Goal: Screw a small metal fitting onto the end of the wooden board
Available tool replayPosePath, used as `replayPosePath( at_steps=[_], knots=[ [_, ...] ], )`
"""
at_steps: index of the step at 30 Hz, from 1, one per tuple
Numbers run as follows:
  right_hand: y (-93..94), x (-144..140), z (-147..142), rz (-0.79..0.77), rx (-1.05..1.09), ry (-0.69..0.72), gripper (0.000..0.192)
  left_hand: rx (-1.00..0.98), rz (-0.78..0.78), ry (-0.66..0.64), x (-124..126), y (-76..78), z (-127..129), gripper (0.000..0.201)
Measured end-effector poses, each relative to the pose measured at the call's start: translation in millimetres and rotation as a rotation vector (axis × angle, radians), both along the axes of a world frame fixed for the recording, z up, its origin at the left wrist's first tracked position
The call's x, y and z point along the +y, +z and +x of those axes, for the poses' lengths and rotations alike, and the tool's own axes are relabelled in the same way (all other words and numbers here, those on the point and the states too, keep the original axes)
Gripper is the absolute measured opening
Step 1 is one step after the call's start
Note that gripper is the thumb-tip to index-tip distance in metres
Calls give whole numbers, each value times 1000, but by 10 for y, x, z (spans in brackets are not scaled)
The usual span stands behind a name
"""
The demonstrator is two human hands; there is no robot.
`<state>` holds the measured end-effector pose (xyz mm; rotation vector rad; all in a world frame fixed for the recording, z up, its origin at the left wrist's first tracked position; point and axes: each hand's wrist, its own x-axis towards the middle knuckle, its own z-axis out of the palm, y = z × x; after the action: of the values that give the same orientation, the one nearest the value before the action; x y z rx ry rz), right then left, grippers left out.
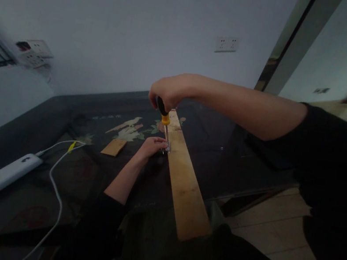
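Dark-sleeved arms frame the view, and between them a long wooden plank [184, 181] is laid lengthwise across the dark tabletop [43, 125], its near end jutting past the edge toward the camera. A screwdriver [164, 121] with a black-and-yellow handle is stood upright on the plank's left edge, well up its length, and is clasped from above by the right hand [169, 90], fingers wrapped tight around the handle top — a grip that seems suited to bearing down while turning. The left hand [153, 146] is pressed low beside the tip, its fingers pinched on a small metal fitting [166, 148], apparently to keep the part in place under the blade; what kind of fitting it is cannot be made out in the dim light. A small wooden offcut [113, 146] is seen just left of the hands, near an inlaid bird-and-flower design in the tabletop. Farther left, a white power strip [0, 178] is laid with its white cable [57, 190] trailing toward the near edge — wall sockets [226, 44] are visible behind.
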<state>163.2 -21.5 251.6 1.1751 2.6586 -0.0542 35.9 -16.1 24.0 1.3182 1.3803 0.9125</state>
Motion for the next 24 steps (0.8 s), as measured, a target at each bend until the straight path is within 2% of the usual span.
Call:
replayPosePath(
  at_steps=[5,7,10,16,20,24],
  knots=[
    [-22,-2,8,42,73,-90,32,-30,-9,1,25,-9,-7,16],
    [-21,24,20,42,75,-51,29,-49,-9,-5,36,-6,-8,15],
    [22,51,43,24,48,24,34,-40,10,-3,39,12,-10,16],
    [122,116,129,56,101,95,36,-16,12,36,9,42,-6,15],
    [141,209,349,40,185,65,38,-49,20,27,-3,38,-9,16],
    [69,261,705,36,317,-5,41,-77,31,22,-24,55,-5,20]
  ],
)
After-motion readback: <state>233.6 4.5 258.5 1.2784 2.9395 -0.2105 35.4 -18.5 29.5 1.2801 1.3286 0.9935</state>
